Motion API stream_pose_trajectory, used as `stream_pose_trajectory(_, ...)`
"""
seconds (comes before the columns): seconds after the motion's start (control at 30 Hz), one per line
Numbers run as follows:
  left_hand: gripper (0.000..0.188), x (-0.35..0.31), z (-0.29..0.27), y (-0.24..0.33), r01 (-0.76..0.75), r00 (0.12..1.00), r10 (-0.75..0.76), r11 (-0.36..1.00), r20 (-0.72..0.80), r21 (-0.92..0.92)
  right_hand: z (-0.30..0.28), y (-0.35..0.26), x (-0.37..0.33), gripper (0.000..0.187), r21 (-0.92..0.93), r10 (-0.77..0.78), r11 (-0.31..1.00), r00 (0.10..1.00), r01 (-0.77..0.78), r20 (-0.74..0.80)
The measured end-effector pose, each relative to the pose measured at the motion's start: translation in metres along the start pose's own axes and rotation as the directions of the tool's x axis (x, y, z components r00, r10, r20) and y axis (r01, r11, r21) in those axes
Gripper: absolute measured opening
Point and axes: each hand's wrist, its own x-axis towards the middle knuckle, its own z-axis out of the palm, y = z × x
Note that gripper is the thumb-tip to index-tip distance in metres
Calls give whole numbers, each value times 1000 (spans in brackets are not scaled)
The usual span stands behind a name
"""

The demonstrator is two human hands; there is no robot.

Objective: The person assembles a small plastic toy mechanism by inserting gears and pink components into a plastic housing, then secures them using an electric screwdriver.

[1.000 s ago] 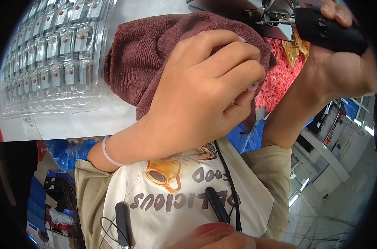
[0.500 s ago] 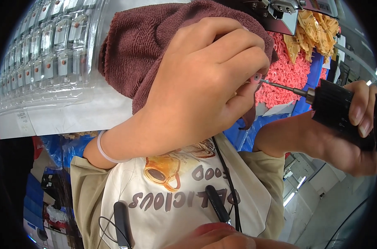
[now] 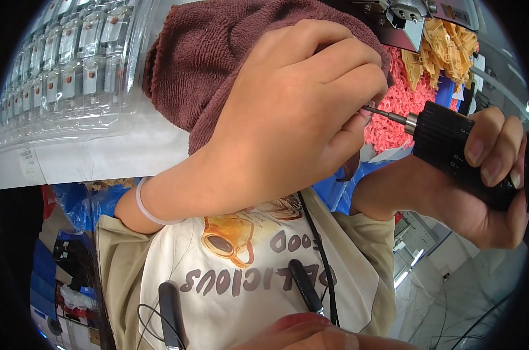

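My left hand (image 3: 305, 108) lies over a maroon towel (image 3: 203, 58), its fingers closed in a pinch. Between thumb and fingertips a sliver of a small pink piece (image 3: 366, 111) shows; the fingers hide the rest. My right hand (image 3: 491, 169) wraps round the black body of an electric screwdriver (image 3: 442, 140). The thin metal bit points left, and its tip reaches the pink piece at my left fingertips. Whether the tip sits inside the piece is hard to see.
Clear plastic trays (image 3: 72, 76) of small metal-and-clear parts stand on the white table (image 3: 101, 160) at left. Behind the screwdriver are a heap of pink pieces (image 3: 392, 131) and a pile of yellow pieces (image 3: 445, 49). A metal fixture (image 3: 401, 14) stands at the top right.
The screwdriver has moved left, toward my left hand, and its bit tip is now up against the fingertips. My left hand has shifted slightly right, and less of the pink piece shows.
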Motion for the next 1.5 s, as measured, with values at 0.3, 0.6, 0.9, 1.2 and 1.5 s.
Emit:
stream_pose_trajectory(0.3,21,0,2,-2,-30,999,30,999,-36,10,7,3,-3,23,21,-25,999,1000,25,-7)
stream_pose_trajectory(0.6,22,1,1,2,-1,1000,1,1000,-28,19,-1,-2,-1,23,44,-53,998,998,54,-20)
stream_pose_trajectory(0.9,22,0,3,1,-7,999,8,1000,-39,25,1,-1,-2,24,-21,-88,996,996,88,-28)
stream_pose_trajectory(1.2,22,-1,3,1,-7,999,9,999,-50,35,-13,-11,12,23,-82,-84,993,996,86,20)
stream_pose_trajectory(1.5,23,-2,8,-2,-27,994,28,1000,-108,6,-12,-17,3,23,-133,-77,988,996,83,51)
